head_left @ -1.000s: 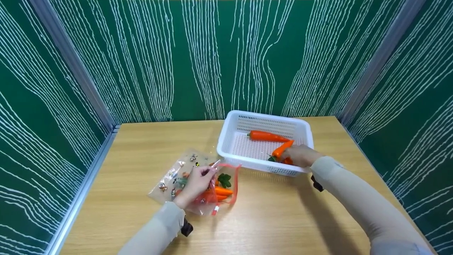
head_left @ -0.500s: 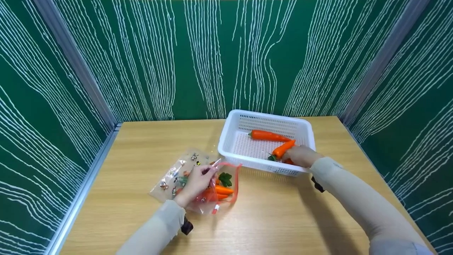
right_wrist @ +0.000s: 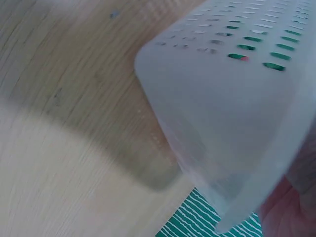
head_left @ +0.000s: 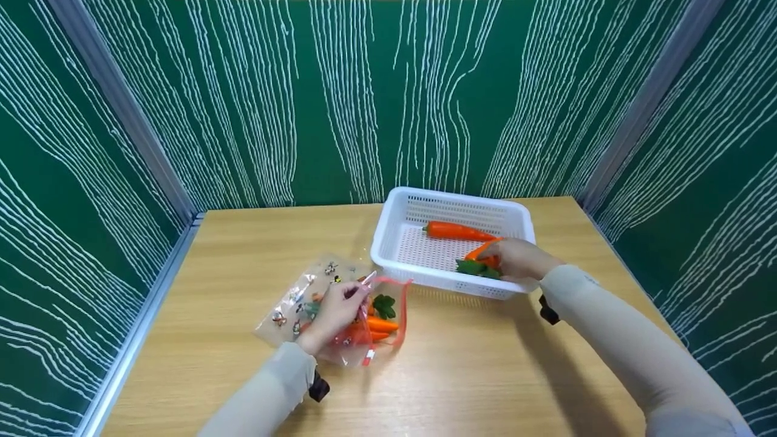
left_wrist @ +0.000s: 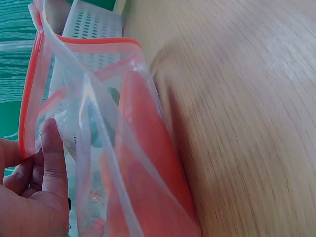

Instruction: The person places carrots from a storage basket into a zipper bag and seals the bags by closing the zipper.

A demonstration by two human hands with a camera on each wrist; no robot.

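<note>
The right hand (head_left: 513, 258) has its fingers curled around a carrot (head_left: 482, 254) inside the white basket (head_left: 419, 200), near the basket's front right corner; the forearm comes from the tabletop's right front. The left hand (head_left: 337, 312) pinches the red-edged mouth of a clear bag (head_left: 303, 291) with carrots, near the tabletop's middle. No writing is readable.

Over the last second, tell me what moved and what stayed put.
The right hand turned the carrot it grips in the white basket: its leaves now spread toward the left and its orange body is mostly hidden under the fingers. The left hand kept pinching the plastic bag open; the other carrot in the basket did not move.
</note>
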